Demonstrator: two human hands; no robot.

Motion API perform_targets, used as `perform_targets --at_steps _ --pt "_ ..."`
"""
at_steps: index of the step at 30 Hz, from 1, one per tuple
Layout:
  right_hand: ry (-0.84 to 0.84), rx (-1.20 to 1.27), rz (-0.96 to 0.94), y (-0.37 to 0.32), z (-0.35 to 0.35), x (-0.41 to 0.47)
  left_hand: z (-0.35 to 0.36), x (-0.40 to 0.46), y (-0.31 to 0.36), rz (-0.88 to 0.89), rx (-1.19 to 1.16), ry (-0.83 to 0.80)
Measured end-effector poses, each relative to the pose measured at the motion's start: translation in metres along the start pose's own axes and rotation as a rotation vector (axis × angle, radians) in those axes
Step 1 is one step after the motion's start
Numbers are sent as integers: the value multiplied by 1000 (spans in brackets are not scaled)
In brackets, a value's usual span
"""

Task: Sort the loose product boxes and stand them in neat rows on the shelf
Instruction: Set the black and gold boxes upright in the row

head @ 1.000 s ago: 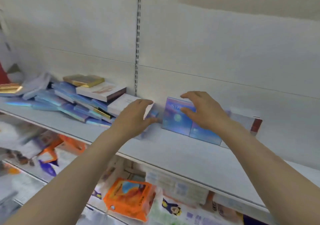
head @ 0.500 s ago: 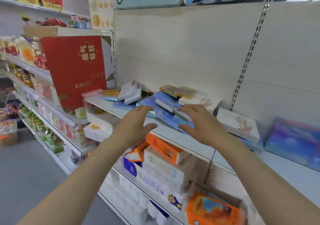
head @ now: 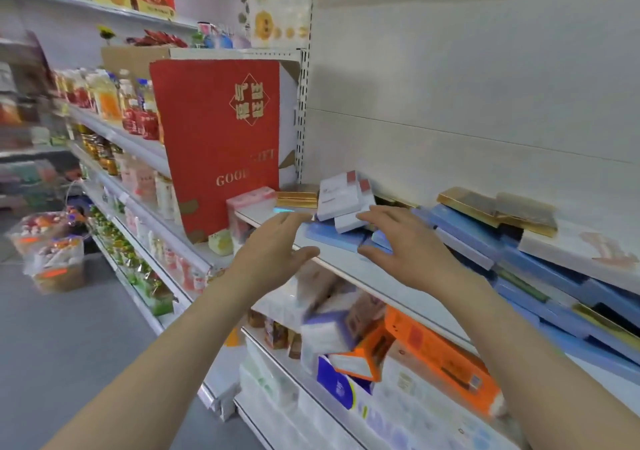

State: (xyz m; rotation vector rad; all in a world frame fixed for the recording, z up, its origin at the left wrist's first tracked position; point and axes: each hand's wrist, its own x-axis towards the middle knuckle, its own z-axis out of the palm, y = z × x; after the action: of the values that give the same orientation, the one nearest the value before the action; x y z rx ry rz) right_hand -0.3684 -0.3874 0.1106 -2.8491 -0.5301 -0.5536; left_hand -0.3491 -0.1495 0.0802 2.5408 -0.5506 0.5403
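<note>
Reaching toward a jumble of loose boxes lying flat on a white shop shelf, the left hand and right hand hover with fingers spread, holding nothing. The white boxes perched on the heap look liable to slide off the front edge if nudged. A red gift box stands alongside; stocked aisles recede left.

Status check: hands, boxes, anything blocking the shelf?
Left hand and right hand open, empty, over the shelf edge. Boxes heaped flat, none standing. White boxes lie just beyond the fingers.
</note>
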Motion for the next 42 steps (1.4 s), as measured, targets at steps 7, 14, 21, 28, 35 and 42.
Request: perform_targets --at_steps 7,14,21,28,35,42 --pt "-11 131 335 45 56 139 21 121 -92 47 0 -55" --pt "-149 98 595 73 115 233 70 192 -144 39 -181 -164" --pt "-24 -53 759 66 153 257 130 244 -186 243 -149 -308" --pt "336 413 877 51 154 268 165 252 -202 275 -90 -403" --pt "457 974 1075 54 141 249 146 249 -186 64 -608 -241" --pt "499 771 1045 48 134 234 125 275 -179 -391 -1121 -356"
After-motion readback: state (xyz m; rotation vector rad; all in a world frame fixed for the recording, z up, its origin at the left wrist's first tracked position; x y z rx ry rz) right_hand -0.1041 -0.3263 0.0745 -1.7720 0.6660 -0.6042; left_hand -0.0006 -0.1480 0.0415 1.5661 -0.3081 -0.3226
